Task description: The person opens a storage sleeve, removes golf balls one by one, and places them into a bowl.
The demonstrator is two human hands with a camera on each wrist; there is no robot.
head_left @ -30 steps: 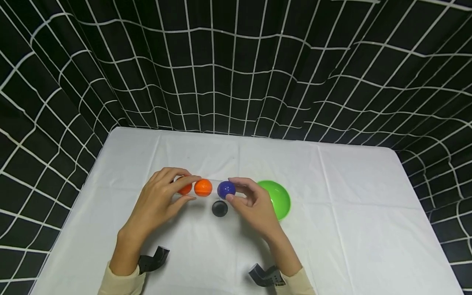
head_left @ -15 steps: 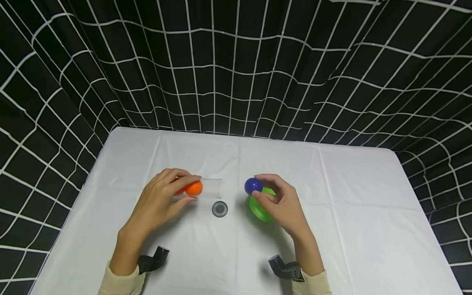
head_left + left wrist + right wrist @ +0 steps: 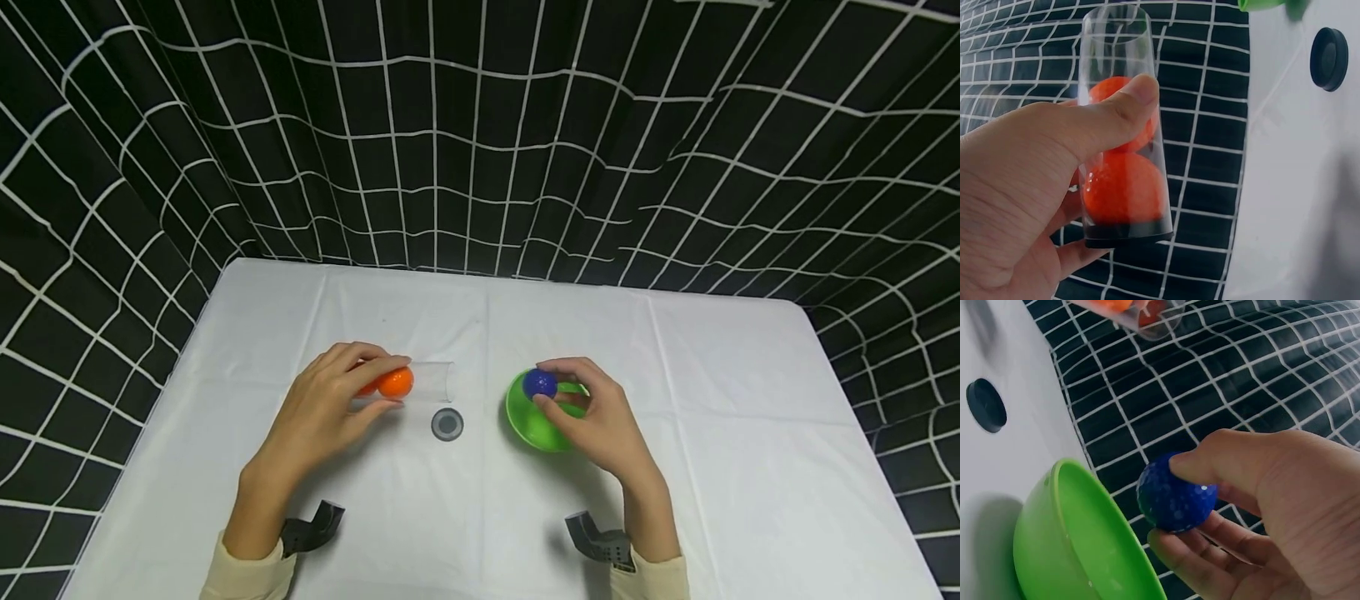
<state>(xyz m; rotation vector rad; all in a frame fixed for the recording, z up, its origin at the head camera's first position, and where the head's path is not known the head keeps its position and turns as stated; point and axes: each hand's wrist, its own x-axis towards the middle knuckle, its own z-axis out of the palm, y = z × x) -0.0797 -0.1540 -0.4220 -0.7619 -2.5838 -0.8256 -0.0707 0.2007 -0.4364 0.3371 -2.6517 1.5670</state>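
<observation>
My left hand [image 3: 322,404] grips a clear plastic tube [image 3: 1116,37] with a black base. Two orange balls [image 3: 1124,187] sit inside it, one against the other at the base end. In the head view the tube lies on its side, its open end [image 3: 450,382] facing right. My right hand [image 3: 600,417] pinches a dimpled blue golf ball [image 3: 1175,494] between thumb and fingers. The ball is over the left part of a green bowl [image 3: 536,433], close above its rim in the right wrist view.
A round black cap [image 3: 447,425] lies on the white-covered table [image 3: 712,375] between the hands. Behind the table hangs a black curtain with a white grid [image 3: 450,150]. Dark wrist mounts [image 3: 311,529] jut inward from both forearms.
My right hand has carried the blue golf ball away from the tube's open end, rightward to the bowl. The orange balls slid left inside the tube. My left hand has stayed put.
</observation>
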